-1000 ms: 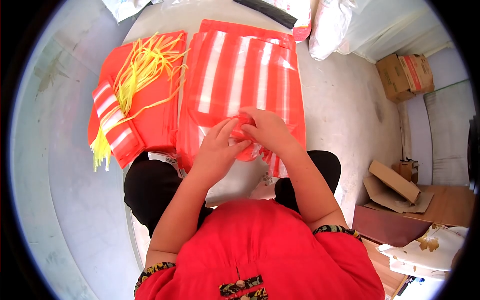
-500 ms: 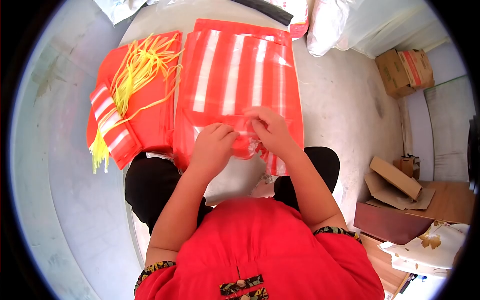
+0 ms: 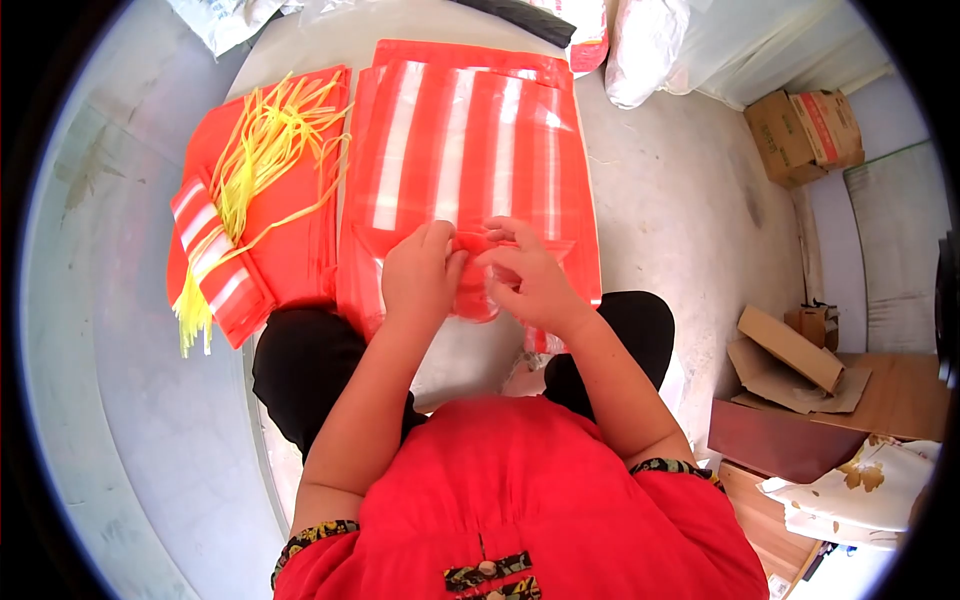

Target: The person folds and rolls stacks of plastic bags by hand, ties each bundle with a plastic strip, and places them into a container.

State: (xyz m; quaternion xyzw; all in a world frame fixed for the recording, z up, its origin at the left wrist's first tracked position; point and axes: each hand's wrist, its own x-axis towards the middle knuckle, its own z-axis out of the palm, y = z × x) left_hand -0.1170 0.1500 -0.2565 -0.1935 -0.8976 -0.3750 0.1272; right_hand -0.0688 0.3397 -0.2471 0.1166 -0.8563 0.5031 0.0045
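A stack of red-and-white striped plastic sheets [image 3: 455, 150] lies in front of me, its near edge bunched up between my hands. My left hand [image 3: 420, 275] is closed on the folded near edge of the top sheet, with the fingertips partly hidden. Just right of it, my right hand [image 3: 535, 275] is over the same folded edge, its thumb and fingers apart. To the left lies a pile of plain red sheets [image 3: 290, 215], with yellow strips [image 3: 265, 150] strewn over it. A small rolled striped bundle [image 3: 222, 260] rests there, crossed by a yellow strip.
The stacks lie on a pale surface [image 3: 300, 45] between my knees and the far side. A black roll [image 3: 520, 18] and white plastic bags [image 3: 645, 50] are at the back. Cardboard boxes [image 3: 805, 135] stand on the right; an opened carton [image 3: 795, 370] sits on a cabinet.
My right hand has loosened from a pinch to spread fingers. The bunched sheet edge has shifted slightly between my hands, and my left hand remains on it.
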